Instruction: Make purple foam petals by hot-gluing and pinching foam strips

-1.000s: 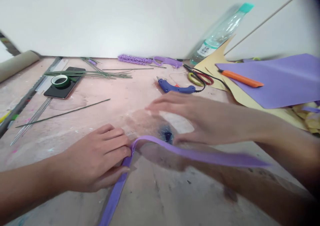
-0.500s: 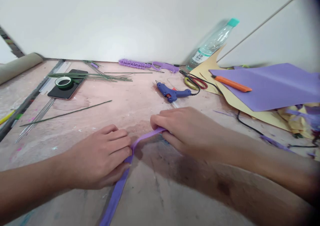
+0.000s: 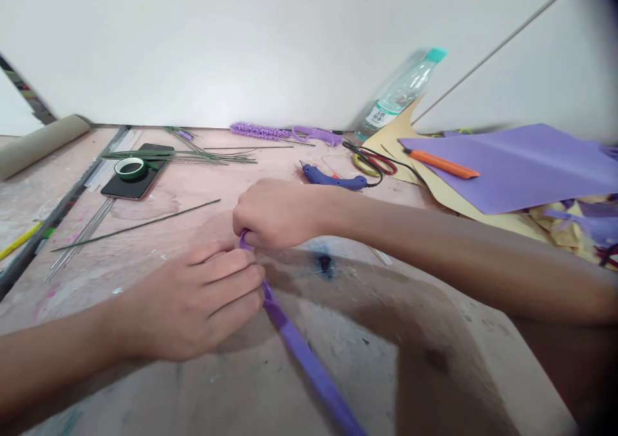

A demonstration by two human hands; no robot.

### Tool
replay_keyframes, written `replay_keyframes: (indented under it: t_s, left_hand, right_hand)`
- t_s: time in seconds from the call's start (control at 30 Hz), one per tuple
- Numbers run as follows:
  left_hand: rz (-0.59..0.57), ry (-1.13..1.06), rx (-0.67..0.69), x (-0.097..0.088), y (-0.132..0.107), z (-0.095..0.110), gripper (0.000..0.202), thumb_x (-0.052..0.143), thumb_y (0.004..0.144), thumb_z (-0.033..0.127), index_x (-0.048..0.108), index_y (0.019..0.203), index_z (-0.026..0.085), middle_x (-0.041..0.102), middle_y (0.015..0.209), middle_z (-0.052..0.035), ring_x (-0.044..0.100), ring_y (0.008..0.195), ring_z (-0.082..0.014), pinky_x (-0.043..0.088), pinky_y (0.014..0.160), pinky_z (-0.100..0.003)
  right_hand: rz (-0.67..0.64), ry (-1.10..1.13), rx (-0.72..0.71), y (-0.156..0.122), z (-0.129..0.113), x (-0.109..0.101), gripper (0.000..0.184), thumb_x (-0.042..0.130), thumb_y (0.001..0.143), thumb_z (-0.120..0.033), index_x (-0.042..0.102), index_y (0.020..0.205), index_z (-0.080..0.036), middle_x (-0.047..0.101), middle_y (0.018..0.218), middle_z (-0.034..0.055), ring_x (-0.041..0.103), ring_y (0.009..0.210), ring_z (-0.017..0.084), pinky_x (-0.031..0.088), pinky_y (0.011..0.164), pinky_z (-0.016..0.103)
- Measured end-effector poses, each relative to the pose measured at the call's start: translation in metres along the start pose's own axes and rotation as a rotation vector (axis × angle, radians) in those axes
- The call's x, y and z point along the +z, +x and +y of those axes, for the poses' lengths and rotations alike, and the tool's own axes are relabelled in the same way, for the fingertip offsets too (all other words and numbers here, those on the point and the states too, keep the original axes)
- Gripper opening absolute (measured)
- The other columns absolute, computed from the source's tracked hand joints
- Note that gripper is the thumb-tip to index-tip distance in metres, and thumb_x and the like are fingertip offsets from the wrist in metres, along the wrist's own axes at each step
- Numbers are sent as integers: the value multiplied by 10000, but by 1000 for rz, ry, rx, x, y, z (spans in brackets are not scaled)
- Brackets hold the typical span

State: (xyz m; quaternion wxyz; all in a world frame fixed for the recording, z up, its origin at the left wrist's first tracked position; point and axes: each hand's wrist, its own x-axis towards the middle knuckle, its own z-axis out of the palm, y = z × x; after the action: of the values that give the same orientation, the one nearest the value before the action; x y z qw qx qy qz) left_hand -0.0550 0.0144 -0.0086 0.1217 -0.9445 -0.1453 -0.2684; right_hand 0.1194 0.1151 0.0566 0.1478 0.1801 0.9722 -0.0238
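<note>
A purple strip (image 3: pixel 311 359) is held over the table (image 3: pixel 193 397) by both hands. It is clamped between the fingers of the left hand (image 3: pixel 207 301), and its short upper end is pinched by the right hand (image 3: pixel 277 214), just beyond. The long end is stretched toward the near edge of view. The blue glue gun (image 3: pixel 333 180) is seen beyond the right hand; a tape roll (image 3: pixel 130 175) is set on a phone (image 3: pixel 147 181) at the left.

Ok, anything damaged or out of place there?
A dark blue mark spoils the pale tabletop near the right hand; stain or hole, I can't tell. Also, a tape roll sits on the phone, an odd perch.
</note>
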Motion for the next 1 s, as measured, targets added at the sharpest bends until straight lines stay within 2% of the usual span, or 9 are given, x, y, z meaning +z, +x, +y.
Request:
replay_keyframes:
  t_s: [0.2, 0.3, 0.4, 0.47, 0.5, 0.53, 0.63, 0.8, 1.0]
  left_hand:
    - [-64, 132, 31, 5, 2, -9, 469, 248, 1092, 85, 711, 1023, 114, 795, 1014, -103, 686, 964, -238, 480, 987, -403]
    - [-67, 145, 30, 7, 3, -9, 508, 247, 1085, 70, 721, 908, 122, 791, 917, -103, 693, 877, -240, 500, 945, -407]
    - [-61, 148, 12, 8, 2, -11, 512, 245, 1078, 55, 712, 877, 113, 785, 893, -116, 697, 877, -244, 505, 917, -400]
    - [-63, 148, -15, 8, 0, -11, 476, 254, 1080, 60, 710, 949, 91, 786, 941, -129, 699, 932, -247, 507, 917, -391]
    - [-72, 141, -28, 9, 0, -12, 447, 272, 1081, 69, 704, 969, 87, 780, 941, -129, 695, 933, -251, 512, 897, -389]
    - [-91, 125, -43, 9, -1, -12, 418, 297, 1080, 80, 696, 956, 90, 768, 914, -122, 688, 898, -251, 517, 855, -387]
    - [-169, 51, -86, 8, -1, -11, 362, 366, 1066, 98, 658, 852, 117, 710, 822, -97, 631, 748, -234, 505, 713, -368]
    - [-194, 18, -102, 8, -2, -11, 329, 365, 1052, 66, 653, 896, 103, 703, 882, -118, 623, 802, -232, 518, 720, -350]
    - [-154, 115, -181, 9, -5, -12, 170, 475, 1039, 126, 629, 968, 108, 697, 1040, -144, 638, 1010, -288, 536, 832, -402]
  right_hand:
    - [-73, 66, -99, -1, 2, -6, 215, 543, 771, -62, 716, 677, -149, 700, 641, 32, 412, 501, 123, 274, 525, 297]
    - [14, 102, -115, -9, 3, -1, 261, 506, 812, -61, 723, 928, -147, 736, 846, 45, 547, 673, 156, 361, 615, 293]
    - [294, 79, -78, -22, -2, 8, 391, 532, 846, -98, 622, 1226, -113, 667, 1251, 148, 583, 1094, 263, 418, 876, 367]
    - [528, 44, 55, -36, -12, 16, 278, 534, 879, -120, 624, 1142, -112, 647, 1239, 168, 548, 1139, 303, 386, 926, 407]
    - [577, 61, 132, -43, -18, 19, 158, 557, 904, -165, 630, 1039, -128, 673, 1125, 145, 568, 1039, 288, 386, 876, 394]
    - [568, 99, 196, -51, -25, 24, 89, 595, 924, -231, 622, 934, -146, 679, 992, 111, 573, 916, 260, 383, 810, 373]
    - [398, 163, 270, -72, -39, 39, 281, 725, 911, -414, 607, 850, -167, 645, 815, 46, 524, 731, 210, 338, 694, 337]
    - [257, 241, 332, -83, -40, 63, 150, 697, 918, -251, 579, 861, -176, 643, 859, 51, 534, 767, 210, 327, 681, 316]
    - [320, 436, 414, -83, -42, 69, 137, 474, 971, -106, 470, 870, -199, 615, 769, 18, 535, 653, 169, 315, 609, 290]
